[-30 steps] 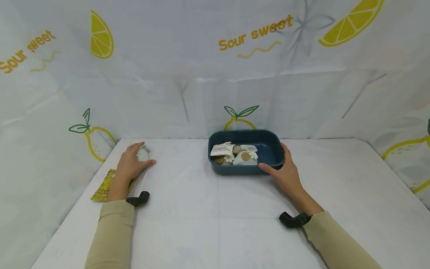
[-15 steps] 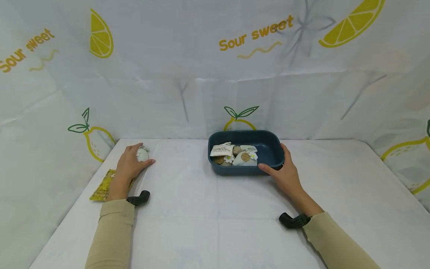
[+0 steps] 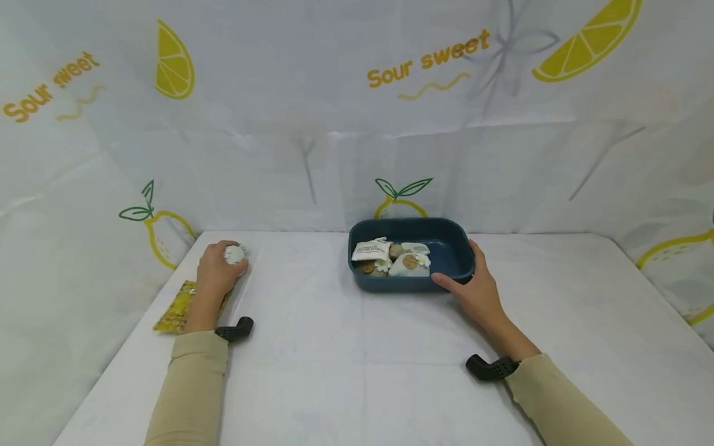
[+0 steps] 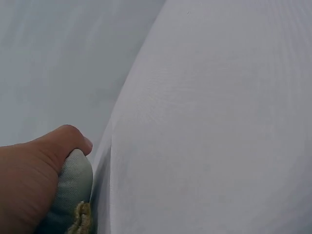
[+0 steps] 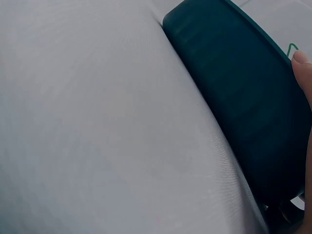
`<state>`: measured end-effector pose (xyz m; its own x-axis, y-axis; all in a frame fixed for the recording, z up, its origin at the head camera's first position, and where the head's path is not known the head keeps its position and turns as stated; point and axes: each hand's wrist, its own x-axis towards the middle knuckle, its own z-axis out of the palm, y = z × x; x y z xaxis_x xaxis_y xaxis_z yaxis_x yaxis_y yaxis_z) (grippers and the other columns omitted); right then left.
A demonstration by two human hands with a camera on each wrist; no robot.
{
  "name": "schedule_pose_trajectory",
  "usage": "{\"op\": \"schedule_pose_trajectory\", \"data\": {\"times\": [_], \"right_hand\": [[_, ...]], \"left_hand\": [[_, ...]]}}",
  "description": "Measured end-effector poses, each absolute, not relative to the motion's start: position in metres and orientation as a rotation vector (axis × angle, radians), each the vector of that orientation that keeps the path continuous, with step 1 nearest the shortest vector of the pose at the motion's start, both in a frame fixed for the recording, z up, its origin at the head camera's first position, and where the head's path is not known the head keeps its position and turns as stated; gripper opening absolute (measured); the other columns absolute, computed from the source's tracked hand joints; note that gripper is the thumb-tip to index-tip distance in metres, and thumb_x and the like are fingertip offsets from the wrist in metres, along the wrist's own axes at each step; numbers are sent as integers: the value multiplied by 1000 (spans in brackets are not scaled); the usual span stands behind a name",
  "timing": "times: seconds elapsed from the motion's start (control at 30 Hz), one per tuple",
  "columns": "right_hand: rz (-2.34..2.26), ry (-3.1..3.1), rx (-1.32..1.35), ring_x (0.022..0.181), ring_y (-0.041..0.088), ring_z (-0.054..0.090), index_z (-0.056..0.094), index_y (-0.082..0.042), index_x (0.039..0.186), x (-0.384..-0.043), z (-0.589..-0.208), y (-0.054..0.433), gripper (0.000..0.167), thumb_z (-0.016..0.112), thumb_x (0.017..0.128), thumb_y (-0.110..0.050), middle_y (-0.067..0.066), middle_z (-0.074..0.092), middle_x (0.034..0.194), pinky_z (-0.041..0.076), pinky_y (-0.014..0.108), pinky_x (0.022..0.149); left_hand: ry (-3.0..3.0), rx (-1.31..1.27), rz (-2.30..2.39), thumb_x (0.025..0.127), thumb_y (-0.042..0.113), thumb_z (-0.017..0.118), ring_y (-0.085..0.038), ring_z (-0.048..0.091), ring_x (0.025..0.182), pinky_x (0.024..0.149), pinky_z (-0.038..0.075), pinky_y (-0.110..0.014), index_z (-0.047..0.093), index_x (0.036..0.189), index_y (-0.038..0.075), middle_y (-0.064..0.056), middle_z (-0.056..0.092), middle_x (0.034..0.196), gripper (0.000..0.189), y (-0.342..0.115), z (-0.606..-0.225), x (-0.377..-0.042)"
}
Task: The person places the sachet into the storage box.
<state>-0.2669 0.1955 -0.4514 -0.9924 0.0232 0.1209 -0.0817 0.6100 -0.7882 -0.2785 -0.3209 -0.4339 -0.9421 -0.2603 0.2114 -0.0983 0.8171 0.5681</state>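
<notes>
At the table's far left, my left hand (image 3: 216, 272) grips a small, pale green cloth pouch (image 3: 234, 254). Close up in the left wrist view, the thumb presses over the stuffed pouch (image 4: 78, 178), and a bit of gold cord (image 4: 82, 218) shows below. My right hand (image 3: 474, 288) holds the right front corner of a dark teal plastic box (image 3: 390, 284), thumb at the front rim and fingers around the right side. Inside the box's left and middle lie several small cloth pouches (image 3: 370, 251), some with white daisies and wooden buttons.
A yellow patterned packet (image 3: 175, 313) lies beneath my left wrist, partly hidden by it. The white-covered table (image 3: 312, 347) meets a lemon-printed cloth backdrop (image 3: 268, 173) just behind the box. Black wrist straps (image 3: 491, 367) are on both arms.
My left thumb and fingers have closed in on the pale green pouch, which was loosely framed by them before. The right hand and the box stay in place.
</notes>
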Motion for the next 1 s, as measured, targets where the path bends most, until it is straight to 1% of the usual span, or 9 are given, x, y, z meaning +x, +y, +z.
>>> {"op": "schedule_pose_trajectory", "data": {"times": [0.1,0.17,0.43,0.5,0.6,0.73,1.0], "right_hand": [[1342,-2710,52,151,46,27,2,-18,164,-267,-452,196,111,75,87,-51,19,18,169,29,68,117],[1347,-2715,51,152,46,26,1,-18,164,-267,-452,196,112,74,87,-52,19,18,169,29,68,117],[1350,-2709,50,151,46,27,2,-19,164,-267,-453,197,111,74,87,-52,18,19,169,29,69,116],[1351,-2708,52,151,46,27,2,-19,164,-267,-453,197,111,74,87,-52,18,19,169,29,69,116],[1350,-2711,54,151,46,27,1,-19,164,-267,-452,197,112,74,87,-52,18,18,169,29,69,117],[1350,-2707,61,151,47,27,2,-19,164,-267,-453,198,111,74,87,-52,18,18,169,29,69,116],[1359,-2706,63,152,47,26,1,-18,164,-266,-454,198,112,74,87,-52,19,17,169,29,69,116]], "left_hand": [[-2686,285,-852,93,19,65,-46,55,111,90,48,-59,56,136,0,-30,52,135,47,-318,-433,-279],[-2671,279,-852,93,19,66,-44,55,110,89,48,-58,57,135,0,-29,53,134,47,-315,-431,-279],[-2663,226,-843,93,19,67,-47,54,118,98,46,-61,58,133,0,-29,53,136,45,-304,-419,-281],[-2646,213,-857,94,20,68,-46,55,117,97,46,-60,59,133,1,-28,54,135,45,-301,-416,-281],[-2622,195,-873,94,21,69,-45,56,113,93,48,-59,59,133,3,-26,55,133,44,-296,-411,-281],[-2590,164,-874,94,22,70,-41,57,104,84,49,-55,61,132,5,-24,57,130,43,-286,-402,-280],[-2533,96,-887,92,21,72,-37,59,98,78,50,-47,62,131,7,-22,58,127,43,-267,-387,-277]]}}
